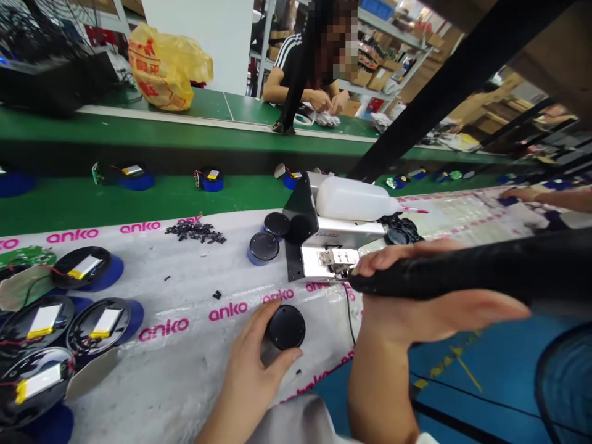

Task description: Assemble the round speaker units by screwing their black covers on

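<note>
My left hand (256,354) curls its thumb and fingers around the rim of a round black-topped housing (287,327) on the plastic-covered bench. My right hand (393,308) is wrapped round a long black electric screwdriver (462,271), whose body hides part of the fingers. The screwdriver's front end is at the pick-up side of a metal screw feeder (340,256); its bit is too small to make out. On top of the feeder lies a white plastic bottle (354,198). Beside it sit two more round black-topped housings, a lower one (263,248) and an upper one (276,224).
Opened blue housings with batteries (104,324) crowd the left side. Small black pieces (197,231) lie in a pile. More units line a green conveyor (171,200). Across it a person (296,68) works with both hands; another person's arm (555,198) reaches in at right.
</note>
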A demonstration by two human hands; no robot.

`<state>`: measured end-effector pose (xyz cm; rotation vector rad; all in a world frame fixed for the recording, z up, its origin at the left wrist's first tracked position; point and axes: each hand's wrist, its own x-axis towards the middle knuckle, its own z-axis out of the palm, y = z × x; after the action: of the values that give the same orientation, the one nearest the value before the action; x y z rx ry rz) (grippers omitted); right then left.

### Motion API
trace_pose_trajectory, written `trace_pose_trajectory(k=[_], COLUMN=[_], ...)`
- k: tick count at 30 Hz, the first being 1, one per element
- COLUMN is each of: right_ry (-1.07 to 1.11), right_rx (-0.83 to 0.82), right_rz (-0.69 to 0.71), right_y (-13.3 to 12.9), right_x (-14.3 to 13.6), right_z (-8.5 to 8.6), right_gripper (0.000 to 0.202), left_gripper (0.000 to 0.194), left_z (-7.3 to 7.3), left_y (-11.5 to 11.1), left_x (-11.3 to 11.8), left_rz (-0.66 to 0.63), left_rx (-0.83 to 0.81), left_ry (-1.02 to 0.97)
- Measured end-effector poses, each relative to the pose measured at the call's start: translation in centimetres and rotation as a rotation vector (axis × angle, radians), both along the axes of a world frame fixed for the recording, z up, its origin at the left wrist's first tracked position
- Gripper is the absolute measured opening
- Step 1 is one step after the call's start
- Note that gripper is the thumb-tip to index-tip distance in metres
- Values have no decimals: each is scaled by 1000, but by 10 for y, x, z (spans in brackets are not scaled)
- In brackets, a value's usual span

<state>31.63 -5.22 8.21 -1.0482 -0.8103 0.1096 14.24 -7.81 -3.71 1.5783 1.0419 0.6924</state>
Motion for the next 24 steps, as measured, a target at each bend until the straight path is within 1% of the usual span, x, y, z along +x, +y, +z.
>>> trace_pose_trajectory(k=[2, 4, 6, 7, 9, 11, 12, 14, 16, 18, 19, 22, 24], right_ry=[-40, -61, -59, -32, 53, 118, 128, 119, 126, 143, 155, 170, 157], right_rx=[78, 75, 49, 20, -49, -115, -130, -140, -122, -84, -81, -100, -115], right_rz=[-101, -157, -178, -152, -38, 113, 167, 219, 208, 208, 232, 330, 356], right_y=[13, 22, 23, 19, 8, -5, -11, -17, -16, -11, -8, -2, -2], right_x=[9, 17, 20, 19, 11, -5, -14, -34, -50, -59, -61, -58, -54], right_z=[-3, -10, -16, -17, -13, -4, 1, 10, 13, 8, 4, -13, -24], right_gripper=[58, 57, 56, 57, 62, 65, 64, 57, 52, 52, 53, 57, 55], left_gripper=[58, 57, 56, 56, 57, 56, 56, 57, 57, 57, 57, 59, 60], left_z=[-1, -1, 0, 1, 3, 5, 5, 6, 6, 7, 7, 9, 8], left_y=[-1, -2, -2, -1, 1, 3, 3, 4, 5, 5, 5, 5, 5], left_x=[-1, -1, 0, 0, 0, 0, 0, 0, 1, 1, 0, 0, 0], left_rz=[3, 6, 0, -5, -14, -25, -31, -35, -38, -37, -36, -22, -14], left_rx=[15, 24, 17, 8, -9, -31, -42, -56, -64, -76, -85, -112, -127], left_ry=[-3, -10, -17, -20, -27, -40, -50, -79, -104, -117, -120, -123, -128])
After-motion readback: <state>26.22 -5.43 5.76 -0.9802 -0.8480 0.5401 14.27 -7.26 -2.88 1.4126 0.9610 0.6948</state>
